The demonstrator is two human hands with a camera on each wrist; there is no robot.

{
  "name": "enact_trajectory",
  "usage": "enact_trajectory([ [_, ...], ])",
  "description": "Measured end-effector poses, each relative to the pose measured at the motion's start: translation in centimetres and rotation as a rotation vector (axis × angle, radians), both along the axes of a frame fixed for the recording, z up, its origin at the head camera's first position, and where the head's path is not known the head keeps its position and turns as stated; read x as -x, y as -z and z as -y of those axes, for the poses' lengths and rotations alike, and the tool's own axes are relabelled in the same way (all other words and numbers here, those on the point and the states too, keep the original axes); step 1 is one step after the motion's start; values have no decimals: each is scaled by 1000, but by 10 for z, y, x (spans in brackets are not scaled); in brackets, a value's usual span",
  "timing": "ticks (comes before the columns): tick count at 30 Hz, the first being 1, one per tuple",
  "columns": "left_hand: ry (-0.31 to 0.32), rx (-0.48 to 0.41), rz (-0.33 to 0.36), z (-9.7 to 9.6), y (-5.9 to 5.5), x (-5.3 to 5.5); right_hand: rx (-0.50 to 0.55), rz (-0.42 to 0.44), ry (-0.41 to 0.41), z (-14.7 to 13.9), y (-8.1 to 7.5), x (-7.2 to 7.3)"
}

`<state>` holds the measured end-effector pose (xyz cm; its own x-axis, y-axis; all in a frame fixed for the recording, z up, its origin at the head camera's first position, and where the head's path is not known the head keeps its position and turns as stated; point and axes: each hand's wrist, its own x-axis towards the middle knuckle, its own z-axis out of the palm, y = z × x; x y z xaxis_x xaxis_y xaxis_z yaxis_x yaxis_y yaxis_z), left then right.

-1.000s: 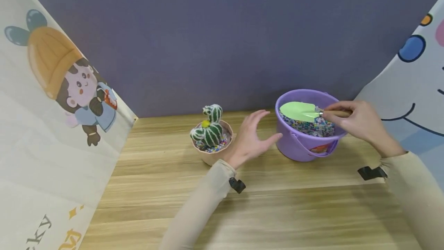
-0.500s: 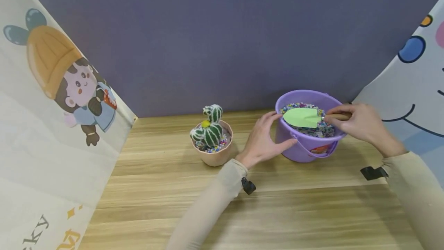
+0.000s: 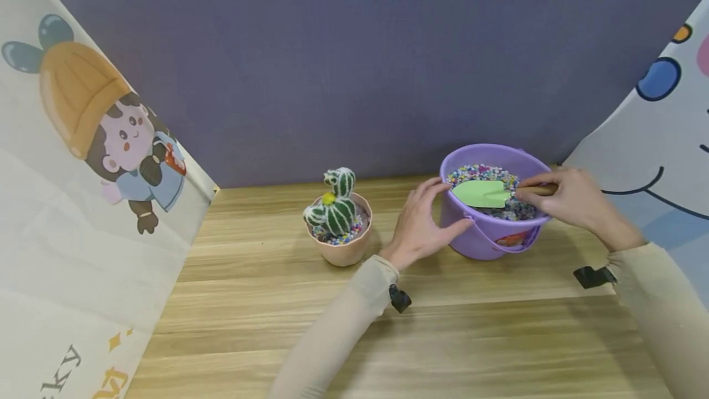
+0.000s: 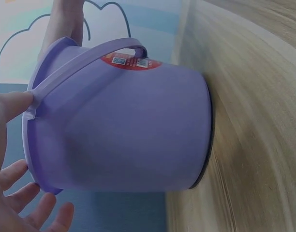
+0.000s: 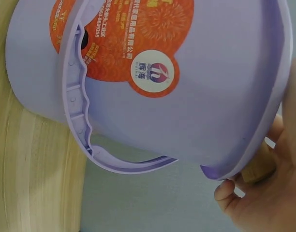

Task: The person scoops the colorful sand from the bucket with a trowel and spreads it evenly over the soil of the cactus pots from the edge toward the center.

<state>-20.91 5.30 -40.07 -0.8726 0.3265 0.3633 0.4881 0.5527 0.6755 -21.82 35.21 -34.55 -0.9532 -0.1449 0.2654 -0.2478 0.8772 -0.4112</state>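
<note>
My right hand (image 3: 573,199) grips the wooden handle of a small garden trowel (image 3: 484,194). Its pale green blade lies low over the colourful granules (image 3: 490,173) inside a purple bucket (image 3: 476,239). In the right wrist view, the handle end (image 5: 259,166) shows between the fingers beside the rim. My left hand (image 3: 418,226) reaches to the bucket's left side, thumb and fingers spread. In the left wrist view, the thumb (image 4: 20,102) touches the rim near the handle's joint, and some fingertips rest at the rim farther round. The bucket stands upright on the wooden table (image 3: 443,337).
Left of the bucket, a knitted green cactus (image 3: 338,214) with a yellow flower stands in a pinkish pot (image 3: 343,255) holding coloured granules. A dark blue-grey panel (image 3: 354,66) rises behind, with printed white panels at left (image 3: 44,202) and right (image 3: 676,140).
My left hand has moved right from near the pot to the bucket's rim. The trowel has gone a little lower into the bucket, still held by my right hand.
</note>
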Motion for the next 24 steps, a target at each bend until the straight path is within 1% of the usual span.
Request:
enact_trajectory([
  [9,-9,-12,-18,1,-1,-1,10,13,-6,2,-1,1],
  [14,-12,-14,-19,3,-2,1,51,16,-9,1,-2,5],
  [17,-2,-13,-15,4,-2,2,73,5,-9,-1,-4,6],
  [19,-1,8,-12,5,-3,2,88,-5,-5,-2,-6,4],
  [21,7,50,-23,8,-5,1,100,-18,2,0,-10,2],
  [24,23,148,-78,15,-11,-1,129,-46,2,7,-18,-2],
])
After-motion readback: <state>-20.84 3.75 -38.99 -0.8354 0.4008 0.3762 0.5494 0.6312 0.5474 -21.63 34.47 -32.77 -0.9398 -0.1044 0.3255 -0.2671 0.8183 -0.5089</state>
